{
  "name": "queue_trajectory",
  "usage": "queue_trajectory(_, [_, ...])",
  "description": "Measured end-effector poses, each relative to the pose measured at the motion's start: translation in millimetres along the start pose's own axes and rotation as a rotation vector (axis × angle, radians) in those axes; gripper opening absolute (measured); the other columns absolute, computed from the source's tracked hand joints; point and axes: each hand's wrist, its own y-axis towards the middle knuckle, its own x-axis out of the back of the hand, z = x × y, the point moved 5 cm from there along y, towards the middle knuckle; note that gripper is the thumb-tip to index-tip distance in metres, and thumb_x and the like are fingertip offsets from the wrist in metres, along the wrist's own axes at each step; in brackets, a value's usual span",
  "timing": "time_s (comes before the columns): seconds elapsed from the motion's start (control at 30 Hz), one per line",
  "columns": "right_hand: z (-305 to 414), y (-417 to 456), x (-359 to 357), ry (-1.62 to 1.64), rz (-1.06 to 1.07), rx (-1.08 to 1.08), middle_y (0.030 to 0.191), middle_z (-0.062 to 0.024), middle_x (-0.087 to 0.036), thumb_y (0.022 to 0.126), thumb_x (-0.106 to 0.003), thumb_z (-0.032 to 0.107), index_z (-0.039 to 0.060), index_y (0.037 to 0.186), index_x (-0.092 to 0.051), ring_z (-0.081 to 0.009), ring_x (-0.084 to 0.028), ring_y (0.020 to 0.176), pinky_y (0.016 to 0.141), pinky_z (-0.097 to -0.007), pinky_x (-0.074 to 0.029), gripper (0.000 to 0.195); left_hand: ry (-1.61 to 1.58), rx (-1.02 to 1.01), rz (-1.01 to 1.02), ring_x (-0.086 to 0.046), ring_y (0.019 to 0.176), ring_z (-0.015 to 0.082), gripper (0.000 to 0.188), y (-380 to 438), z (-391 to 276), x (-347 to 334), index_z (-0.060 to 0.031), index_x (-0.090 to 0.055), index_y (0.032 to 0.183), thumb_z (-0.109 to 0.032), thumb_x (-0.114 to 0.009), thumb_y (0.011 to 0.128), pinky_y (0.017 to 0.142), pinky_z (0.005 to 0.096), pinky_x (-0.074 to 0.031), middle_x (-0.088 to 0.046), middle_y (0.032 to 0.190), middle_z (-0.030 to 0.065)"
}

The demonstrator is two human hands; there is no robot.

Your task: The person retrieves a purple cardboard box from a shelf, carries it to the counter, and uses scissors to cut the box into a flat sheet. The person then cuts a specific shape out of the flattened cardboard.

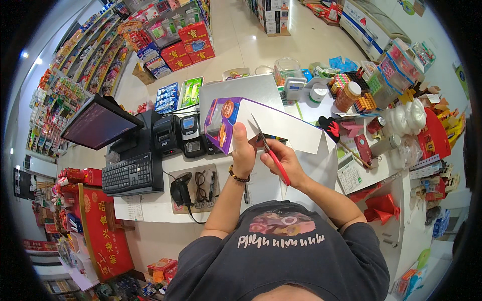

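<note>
My left hand [243, 150] grips a cardboard box [286, 126], thumb upright against its near side. The box is purple with a printed, windowed panel at the left; its long flap shows plain white and stretches to the right. In my right hand [286, 161] is a pair of scissors with red handles [279, 165]. Their metal blades point up and away, in front of the white cardboard and close to my left thumb. Whether the blades touch the cardboard cannot be told. My left fingers are partly hidden behind the hand.
A monitor [101, 122], a black keyboard [127, 171] and a black scanner [182, 190] are at the left. Glasses [201, 186] lie on a mat. To the right are a calculator [349, 175], a metal flask [386, 145] and a lidded jar [348, 96].
</note>
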Motion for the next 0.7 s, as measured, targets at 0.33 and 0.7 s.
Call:
queue_trajectory(0.33, [2.2,-0.7,3.3,-0.170,-0.036,0.074,0.057,0.0064,-0.042,0.086,-0.058,0.016,0.0036,0.112,-0.055,-0.0017,-0.037,0.048,0.043,-0.0189,-0.030,0.029,0.010,0.026,0.023,-0.055,0.101,0.0212,0.055,-0.9,8.1,6.4,-0.0066,-0.042,0.124,-0.050,-0.033,0.092,0.083,0.0354,-0.046,-0.053,0.114,0.0076])
queue_trajectory(0.7, [2.4,-5.8,10.1,-0.240,-0.074,0.047,0.056,0.0038,-0.045,0.083,-0.063,0.017,0.0009,0.108,-0.059,-0.0021,-0.037,0.051,0.046,-0.0191,-0.032,0.030,0.182,-0.074,-0.101,-0.041,0.077,0.0087,0.046,-7.1,-1.1,-2.5,-0.0062,-0.043,0.113,-0.044,-0.025,0.096,0.067,0.0228,-0.037,-0.044,0.094,-0.0007])
